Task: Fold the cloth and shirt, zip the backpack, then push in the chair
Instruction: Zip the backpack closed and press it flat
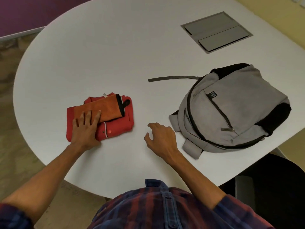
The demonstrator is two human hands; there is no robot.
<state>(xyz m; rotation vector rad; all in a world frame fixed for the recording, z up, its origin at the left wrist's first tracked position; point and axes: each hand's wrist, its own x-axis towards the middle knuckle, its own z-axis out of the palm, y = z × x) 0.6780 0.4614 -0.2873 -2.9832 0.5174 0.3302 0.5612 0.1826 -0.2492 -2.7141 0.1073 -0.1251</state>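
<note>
Head cam: left hand (85, 128) lies flat, fingers straight, pressing the folded orange cloth (102, 109) stacked on the folded red shirt (115, 126); right hand (160, 138) hovers loosely curled, holding nothing, backpack (231, 109) just to its right; folding looks done, so zipping's probably next; chair (272, 187) waits.

Dim, soft light; wide-angle edge warp

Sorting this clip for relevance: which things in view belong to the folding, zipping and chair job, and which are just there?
Part of the job:
orange cloth, folded, on the shirt
red shirt, folded
grey backpack
left hand, flat on the pile
right hand, holding nothing

Just there:
white table
grey cable hatch
</note>
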